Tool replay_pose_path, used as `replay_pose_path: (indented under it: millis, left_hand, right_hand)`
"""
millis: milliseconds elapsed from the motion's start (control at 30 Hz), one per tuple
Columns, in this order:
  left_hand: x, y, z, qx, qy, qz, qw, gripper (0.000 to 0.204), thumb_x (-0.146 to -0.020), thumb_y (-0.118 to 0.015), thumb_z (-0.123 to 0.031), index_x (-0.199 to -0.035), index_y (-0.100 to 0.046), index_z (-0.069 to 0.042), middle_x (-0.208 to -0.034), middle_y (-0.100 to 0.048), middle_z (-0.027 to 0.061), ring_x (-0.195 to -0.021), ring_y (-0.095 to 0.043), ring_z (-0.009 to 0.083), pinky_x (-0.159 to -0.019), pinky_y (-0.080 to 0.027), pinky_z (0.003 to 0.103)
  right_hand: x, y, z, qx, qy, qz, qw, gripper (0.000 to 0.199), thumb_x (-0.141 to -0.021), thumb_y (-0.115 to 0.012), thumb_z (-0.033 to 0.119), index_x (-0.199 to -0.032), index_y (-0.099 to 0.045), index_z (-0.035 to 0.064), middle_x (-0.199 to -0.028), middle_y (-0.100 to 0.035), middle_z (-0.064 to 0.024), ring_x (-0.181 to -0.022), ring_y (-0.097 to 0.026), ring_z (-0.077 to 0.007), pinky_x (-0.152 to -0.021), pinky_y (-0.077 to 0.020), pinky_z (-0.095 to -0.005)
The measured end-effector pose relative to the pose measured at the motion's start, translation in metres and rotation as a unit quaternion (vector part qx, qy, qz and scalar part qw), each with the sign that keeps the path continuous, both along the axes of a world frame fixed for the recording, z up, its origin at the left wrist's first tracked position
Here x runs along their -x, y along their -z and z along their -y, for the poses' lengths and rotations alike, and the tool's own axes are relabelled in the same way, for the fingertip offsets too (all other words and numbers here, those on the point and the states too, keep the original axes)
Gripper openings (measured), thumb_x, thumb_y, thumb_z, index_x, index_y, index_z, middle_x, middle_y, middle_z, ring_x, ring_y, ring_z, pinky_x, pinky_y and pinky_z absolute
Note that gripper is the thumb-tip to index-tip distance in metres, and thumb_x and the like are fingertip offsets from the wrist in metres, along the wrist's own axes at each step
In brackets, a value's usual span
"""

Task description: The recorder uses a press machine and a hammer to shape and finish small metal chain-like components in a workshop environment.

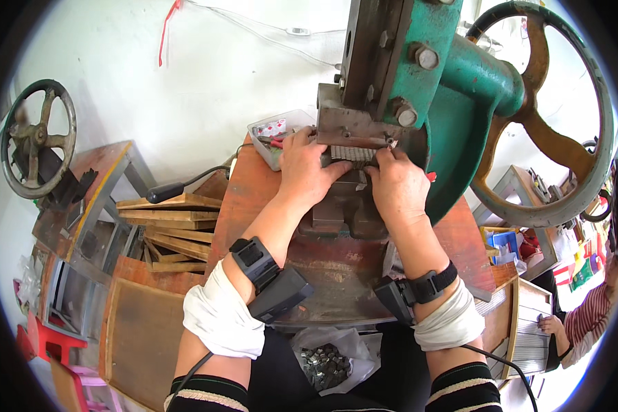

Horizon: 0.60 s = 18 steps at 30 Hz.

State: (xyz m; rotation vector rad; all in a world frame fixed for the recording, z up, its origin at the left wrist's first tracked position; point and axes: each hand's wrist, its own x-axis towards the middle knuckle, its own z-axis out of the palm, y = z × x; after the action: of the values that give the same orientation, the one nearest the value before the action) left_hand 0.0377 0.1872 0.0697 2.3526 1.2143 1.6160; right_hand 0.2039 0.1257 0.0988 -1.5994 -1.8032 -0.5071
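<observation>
Grey textured-metal strip (pixel 353 154) near brown wooden worktop's (pixel 239 196) far edge; left grip (pixel 303 165) and right grip (pixel 399 182) touch it, pinch unclear to us; likely aligning; next calls for steadiness.

Reddish-brn wood bench (pixel 247 189), grn press (pixel 460 151) standing on it, clear plastic bin (pixel 271 159) at bk lt corner

White cuffs (pixel 223 312) sit between black straps (pixel 439 280) and striped sleeves (pixel 209 394)
</observation>
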Motion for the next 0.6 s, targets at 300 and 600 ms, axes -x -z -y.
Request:
replay_pose_path:
  millis: [300, 600]
  left_hand:
    - [0.100, 0.069, 0.150, 0.159, -0.135, -0.185, 0.960, 0.044, -0.074, -0.077, -0.016, -0.111, -0.063, 0.003, -0.121, -0.057, 0.0203, -0.115, -0.052, 0.0403, -0.099, -0.042, 0.046]
    - [0.069, 0.001, 0.111, 0.014, -0.130, -0.029, 0.991, 0.032, -0.080, -0.076, -0.029, -0.101, -0.065, -0.007, -0.086, -0.063, 0.0117, -0.075, -0.061, 0.0314, -0.065, -0.048, 0.039]
  right_hand:
    - [-0.006, -0.001, -0.005, -0.008, -0.007, 0.025, 1.000, 0.010, -0.083, -0.063, 0.013, -0.089, -0.063, 0.0051, -0.093, -0.065, -0.0163, -0.079, -0.067, -0.0389, -0.066, -0.0537, -0.0487]
    - [-0.009, -0.006, -0.004, 0.076, 0.001, 0.021, 0.997, 0.017, -0.079, -0.057, 0.004, -0.093, -0.067, 0.0022, -0.098, -0.065, -0.0186, -0.089, -0.067, -0.0388, -0.077, -0.0546, -0.0480]
